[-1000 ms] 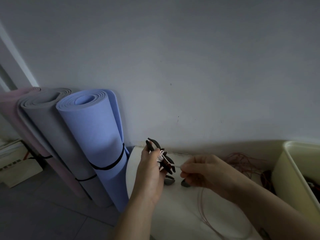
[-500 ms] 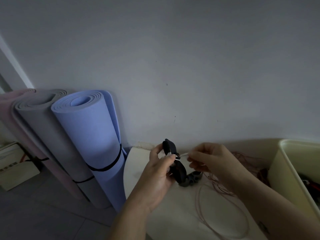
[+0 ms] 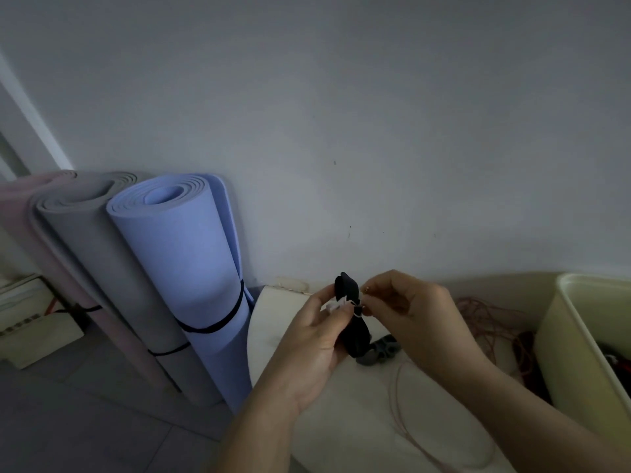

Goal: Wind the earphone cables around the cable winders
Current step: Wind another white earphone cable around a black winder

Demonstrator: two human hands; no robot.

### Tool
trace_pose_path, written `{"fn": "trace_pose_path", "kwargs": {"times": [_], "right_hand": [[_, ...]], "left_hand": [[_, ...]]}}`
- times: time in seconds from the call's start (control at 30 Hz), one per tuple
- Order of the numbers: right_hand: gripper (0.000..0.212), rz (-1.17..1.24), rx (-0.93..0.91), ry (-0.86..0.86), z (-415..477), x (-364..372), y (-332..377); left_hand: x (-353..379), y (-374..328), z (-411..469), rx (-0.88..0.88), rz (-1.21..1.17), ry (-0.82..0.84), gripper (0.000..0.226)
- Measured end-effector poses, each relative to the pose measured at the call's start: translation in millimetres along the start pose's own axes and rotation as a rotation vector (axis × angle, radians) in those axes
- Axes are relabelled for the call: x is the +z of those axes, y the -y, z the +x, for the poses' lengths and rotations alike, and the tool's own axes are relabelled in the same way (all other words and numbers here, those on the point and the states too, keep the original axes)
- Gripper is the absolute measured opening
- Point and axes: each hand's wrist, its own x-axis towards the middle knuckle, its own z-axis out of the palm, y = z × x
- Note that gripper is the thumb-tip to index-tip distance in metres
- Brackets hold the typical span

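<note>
My left hand (image 3: 316,331) grips a black cable winder (image 3: 353,319) upright above the white table (image 3: 341,421), with pale earphone cable wrapped around its middle. My right hand (image 3: 409,308) is right beside the winder and pinches the end of the cable at its waist. A thin pinkish cable (image 3: 406,404) trails from there in loops over the table. A grey winder (image 3: 379,349) lies on the table just under my hands.
Rolled mats, blue (image 3: 184,268), grey (image 3: 102,254) and pink, lean against the wall on the left. A cream bin (image 3: 580,353) stands at the right with dark things inside. More reddish cable (image 3: 488,315) is piled between bin and hands.
The winder has turned in my left hand from showing spread prongs to edge-on. My right hand has closed the gap and now pinches the cable right at the winder.
</note>
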Motion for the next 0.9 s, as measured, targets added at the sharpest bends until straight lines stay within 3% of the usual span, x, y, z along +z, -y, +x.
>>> {"fn": "trace_pose_path", "kwargs": {"times": [0.27,0.63,0.9], "right_hand": [[0.010,-0.231,-0.249,-0.008,2,4,-9],[0.036,-0.239,-0.222,-0.033,-7,19,-5],[0.041,-0.424,-0.475,0.021,-11,20,-2]], "left_hand": [[-5,3,0,0.050,0.209,0.014,0.030],[-12,0,-1,0.090,0.237,-0.042,0.028],[-15,-4,-5,0.060,0.121,0.050,0.029]]}}
